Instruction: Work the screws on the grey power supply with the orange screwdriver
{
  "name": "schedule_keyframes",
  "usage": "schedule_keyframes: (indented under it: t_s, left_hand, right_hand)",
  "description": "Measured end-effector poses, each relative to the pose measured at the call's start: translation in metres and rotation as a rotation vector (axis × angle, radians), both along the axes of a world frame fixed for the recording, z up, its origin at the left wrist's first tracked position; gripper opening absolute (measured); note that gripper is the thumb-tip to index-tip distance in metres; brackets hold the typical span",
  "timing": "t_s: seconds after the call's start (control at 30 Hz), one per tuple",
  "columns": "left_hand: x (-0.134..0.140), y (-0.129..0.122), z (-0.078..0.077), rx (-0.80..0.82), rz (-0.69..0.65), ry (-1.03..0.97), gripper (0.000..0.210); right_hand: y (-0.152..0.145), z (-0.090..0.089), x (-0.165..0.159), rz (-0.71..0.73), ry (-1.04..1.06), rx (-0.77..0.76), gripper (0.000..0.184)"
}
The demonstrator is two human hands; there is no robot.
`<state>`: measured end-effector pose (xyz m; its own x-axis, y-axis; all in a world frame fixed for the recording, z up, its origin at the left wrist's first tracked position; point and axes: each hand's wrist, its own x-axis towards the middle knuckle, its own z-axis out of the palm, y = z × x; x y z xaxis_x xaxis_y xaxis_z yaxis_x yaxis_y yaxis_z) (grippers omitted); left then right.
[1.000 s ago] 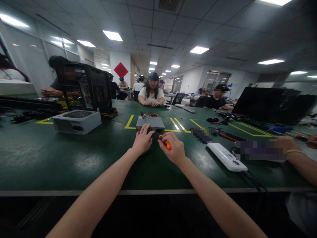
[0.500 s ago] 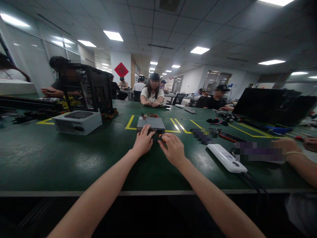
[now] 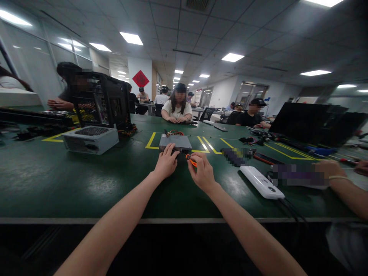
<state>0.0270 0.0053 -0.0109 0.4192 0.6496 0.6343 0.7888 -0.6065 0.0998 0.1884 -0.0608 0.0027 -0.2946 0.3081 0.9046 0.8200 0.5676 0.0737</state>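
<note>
A small grey computer power supply [image 3: 179,141] lies on the green table ahead of me, a bundle of coloured wires at its far side. My left hand [image 3: 166,163] holds it by the near edge, fingers bent over its front left part. Just right of its near face, my right hand [image 3: 202,170] is closed around an orange-and-black screwdriver [image 3: 192,161]. The screwdriver's black end points left toward the power supply; its shaft cannot be made out. The palm side of my left hand is hidden.
To the left stand a larger power supply [image 3: 91,140] and an open black computer case [image 3: 105,101]. A white power strip [image 3: 261,182] with cables lies at right, near a co-worker's hand [image 3: 330,168]. Black monitors [image 3: 307,122] stand beyond. Another person sits opposite.
My right hand has turned the screwdriver and shifted slightly right, so more of its orange handle shows. The left hand stays on the power supply.
</note>
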Motion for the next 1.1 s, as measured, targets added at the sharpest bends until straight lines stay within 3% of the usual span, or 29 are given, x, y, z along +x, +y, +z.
schedule_keyframes:
  t_s: [0.13,0.3,0.47,0.67,0.87,1.1]
  left_hand:
    - [-0.0001,0.0008,-0.0009,0.010,0.000,0.004,0.038]
    - [-0.0004,0.0015,-0.0013,0.016,-0.006,0.003,0.038]
    - [-0.0006,0.0009,-0.0011,0.013,-0.001,0.009,0.038]
    - [-0.0005,0.0024,-0.0018,0.027,0.007,0.021,0.038]
    - [-0.0009,0.0020,-0.0011,0.021,0.010,0.029,0.038]
    - [-0.0018,0.0004,0.0004,0.025,0.014,0.054,0.039]
  right_hand:
    - [0.0005,0.0004,-0.0010,0.058,0.061,0.014,0.028]
    - [-0.0002,0.0019,-0.0001,-0.074,0.014,-0.034,0.016]
    - [0.0006,0.0005,-0.0015,0.034,0.079,-0.008,0.029]
    - [0.0009,0.0025,0.0014,-0.088,0.078,-0.007,0.019]
    - [0.0026,0.0030,0.0014,0.038,0.116,0.015,0.029]
    - [0.0010,0.0026,-0.0004,-0.042,0.063,-0.025,0.019]
